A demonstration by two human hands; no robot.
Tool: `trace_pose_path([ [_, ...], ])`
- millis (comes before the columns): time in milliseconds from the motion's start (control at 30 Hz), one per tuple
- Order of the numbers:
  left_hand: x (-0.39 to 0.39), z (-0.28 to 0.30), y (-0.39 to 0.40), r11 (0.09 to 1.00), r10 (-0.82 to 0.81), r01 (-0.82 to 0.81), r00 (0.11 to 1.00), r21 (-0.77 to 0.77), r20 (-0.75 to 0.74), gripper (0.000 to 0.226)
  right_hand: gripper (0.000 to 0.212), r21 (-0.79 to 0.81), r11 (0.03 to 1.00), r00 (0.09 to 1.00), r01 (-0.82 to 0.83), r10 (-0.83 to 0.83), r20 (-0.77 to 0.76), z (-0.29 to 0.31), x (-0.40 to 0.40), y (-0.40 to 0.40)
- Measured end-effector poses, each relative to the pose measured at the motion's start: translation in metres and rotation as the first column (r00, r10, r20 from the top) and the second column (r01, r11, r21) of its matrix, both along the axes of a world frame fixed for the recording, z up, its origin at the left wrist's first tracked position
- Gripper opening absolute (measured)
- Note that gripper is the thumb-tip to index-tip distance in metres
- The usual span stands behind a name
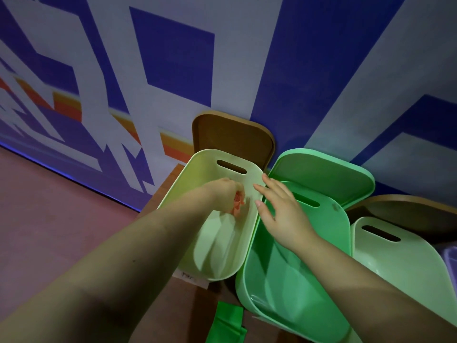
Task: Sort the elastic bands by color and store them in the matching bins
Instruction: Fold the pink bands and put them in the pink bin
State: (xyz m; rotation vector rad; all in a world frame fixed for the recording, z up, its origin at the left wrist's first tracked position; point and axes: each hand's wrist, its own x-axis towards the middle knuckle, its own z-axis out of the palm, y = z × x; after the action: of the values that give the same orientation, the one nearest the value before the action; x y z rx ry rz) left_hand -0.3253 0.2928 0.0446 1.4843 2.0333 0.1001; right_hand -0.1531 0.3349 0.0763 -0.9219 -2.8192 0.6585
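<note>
the left hand (226, 194) reaches forward and down into the pale yellow-green bin (197, 169), forearm stretched out from the lower left, its fingers curled round a small bunched orange elastic band (238, 203) that shows as a crumpled pinkish-orange wad under the knuckles; motion blur there makes it hard to say whether it is one band or several. the right hand (282, 211) hangs over the rim where that bin meets the green bin (252, 288) beside it, palm down, fingers straight and spread, holding nothing; whether the fingertips touch the rim cannot be told. the bins are smooth moulded plastic with rounded corners, tall walls and an oblong handle slot cut in the far end. the green bin stands touching the yellow-green one, and a paler mint bin (395, 266) stands at the right. behind the bins lean rounded lids: a brown wood-toned lid (230, 134) behind the first, a green-rimmed lid (321, 169) behind the second. a flat green elastic band (227, 325), matte and wide, lies folded on the brown counter (188, 303) at the bottom edge, near the green bin's front. a small paper label (190, 277) lies by the yellow-green bin's near end. behind everything runs a wall (173, 58) patterned in blue and pale grey blocks with orange stripes.
</note>
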Motion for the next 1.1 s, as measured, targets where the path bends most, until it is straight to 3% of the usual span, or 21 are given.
trace_pose_path([
  [133, -0.002, 0.005, 0.001, 0.996, -0.059, 0.060, 0.998, -0.069, 0.018, 0.040, 0.044, -0.002, 1.000, 1.000, -0.003, 0.003, -0.019, -0.002, 0.000, 0.000],
  [267, -0.001, 0.000, 0.002, 0.998, -0.046, 0.048, 0.997, -0.032, 0.057, 0.040, 0.044, -0.010, 1.000, 0.999, 0.001, -0.001, -0.035, -0.005, 0.000, 0.000],
  [500, 0.014, -0.018, -0.004, 0.954, 0.174, -0.196, 0.978, 0.226, 0.114, 0.031, 0.044, -0.031, 0.999, 0.999, 0.014, -0.015, -0.038, -0.006, -0.001, -0.001],
  [600, 0.019, -0.022, -0.003, 0.925, 0.249, -0.284, 0.955, 0.253, 0.160, 0.044, 0.045, -0.039, 0.999, 0.999, 0.020, -0.022, -0.047, -0.006, -0.001, -0.003],
  [667, 0.021, -0.021, -0.002, 0.864, 0.367, -0.451, 0.869, 0.226, 0.332, 0.056, 0.046, -0.045, 0.998, 0.998, 0.031, -0.033, -0.048, -0.007, -0.001, -0.003],
  [767, 0.020, -0.018, -0.001, 0.688, 0.567, -0.724, 0.577, 0.047, 0.588, 0.062, 0.049, -0.060, 0.997, 0.998, 0.043, -0.046, -0.051, -0.007, -0.002, -0.004],
  [833, 0.019, -0.017, -0.002, 0.636, 0.616, -0.765, 0.422, -0.103, 0.665, 0.056, 0.049, -0.072, 0.997, 0.997, 0.043, -0.047, -0.059, -0.008, -0.002, -0.003],
  [1100, 0.009, -0.019, -0.006, 0.635, 0.554, -0.738, 0.228, -0.229, 0.800, 0.038, 0.049, -0.075, 0.996, 0.997, 0.049, -0.053, -0.056, -0.007, -0.003, -0.004],
])
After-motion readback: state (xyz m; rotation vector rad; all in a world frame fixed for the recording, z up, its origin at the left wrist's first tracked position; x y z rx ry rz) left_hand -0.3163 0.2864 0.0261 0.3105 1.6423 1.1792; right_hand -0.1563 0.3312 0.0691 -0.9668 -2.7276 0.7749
